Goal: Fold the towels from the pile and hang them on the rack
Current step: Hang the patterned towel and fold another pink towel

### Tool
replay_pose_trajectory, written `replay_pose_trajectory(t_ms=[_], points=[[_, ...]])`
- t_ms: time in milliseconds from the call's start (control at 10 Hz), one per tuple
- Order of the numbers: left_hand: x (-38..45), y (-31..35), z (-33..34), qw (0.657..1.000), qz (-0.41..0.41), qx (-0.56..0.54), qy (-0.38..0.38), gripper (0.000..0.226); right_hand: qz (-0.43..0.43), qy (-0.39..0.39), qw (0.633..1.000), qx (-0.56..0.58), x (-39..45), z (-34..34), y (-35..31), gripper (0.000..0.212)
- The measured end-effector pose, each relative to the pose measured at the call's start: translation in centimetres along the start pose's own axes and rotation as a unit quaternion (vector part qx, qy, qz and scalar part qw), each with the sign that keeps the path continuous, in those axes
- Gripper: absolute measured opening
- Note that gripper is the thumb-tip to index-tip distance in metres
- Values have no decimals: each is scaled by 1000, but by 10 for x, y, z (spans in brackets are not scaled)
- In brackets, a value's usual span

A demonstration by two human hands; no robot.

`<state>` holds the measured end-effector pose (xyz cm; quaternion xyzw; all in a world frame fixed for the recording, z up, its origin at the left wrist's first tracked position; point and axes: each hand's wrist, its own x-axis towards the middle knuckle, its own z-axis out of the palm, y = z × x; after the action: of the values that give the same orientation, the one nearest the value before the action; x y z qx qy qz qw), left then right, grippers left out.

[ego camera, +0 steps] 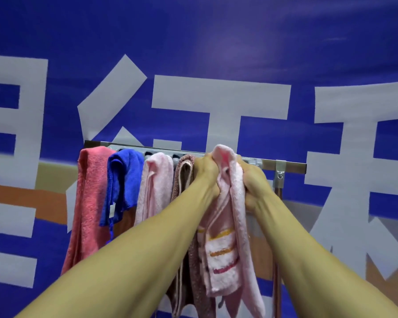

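A pink towel with orange and red stripes (225, 226) hangs folded from both my hands at the rack's bar (292, 165). My left hand (206, 173) grips its left side near the top. My right hand (253, 182) grips its right side. The towel's top bunches up above the bar between my hands. On the bar to the left hang a coral towel (90, 198), a blue towel (122, 182), a pale pink towel (154, 187) and a brown towel (183, 177).
A blue banner with large white characters (216, 97) fills the wall behind the rack. A metal bracket (280, 173) and a thin upright pole (276, 260) stand at the rack's right end, where the bar is bare.
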<state>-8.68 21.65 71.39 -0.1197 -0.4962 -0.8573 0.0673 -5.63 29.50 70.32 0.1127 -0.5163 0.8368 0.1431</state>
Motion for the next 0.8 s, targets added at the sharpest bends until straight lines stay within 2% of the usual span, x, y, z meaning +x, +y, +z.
replay_pose_trajectory(t_ms=[100, 200, 300, 400, 500, 600, 700, 800], points=[[4, 0, -2, 999, -5, 35, 33, 32, 1, 48, 997, -61, 23, 2, 9, 27], [0, -8, -2, 998, -45, 32, -11, 59, 10, 101, 993, -63, 39, -6, 29, 19], [1, -24, -11, 998, -48, 42, 0, 38, 0, 121, 988, -93, 48, -11, 35, 19], [6, -43, -23, 986, -21, 165, 13, 20, 5, 77, 987, -144, 33, -17, 29, 18], [-2, -44, -29, 968, 12, 250, -6, 26, -10, 88, 972, -217, 26, -22, 36, 22], [-13, -41, -37, 950, 48, 308, -18, 35, -8, 140, 951, -276, 12, -32, 42, 29], [-27, -40, -48, 921, 104, 375, -6, 20, -29, 158, 926, -343, -7, -44, 50, 19], [-49, -44, -61, 904, 161, 396, -21, 9, -44, 178, 915, -358, -29, -52, 62, 18]])
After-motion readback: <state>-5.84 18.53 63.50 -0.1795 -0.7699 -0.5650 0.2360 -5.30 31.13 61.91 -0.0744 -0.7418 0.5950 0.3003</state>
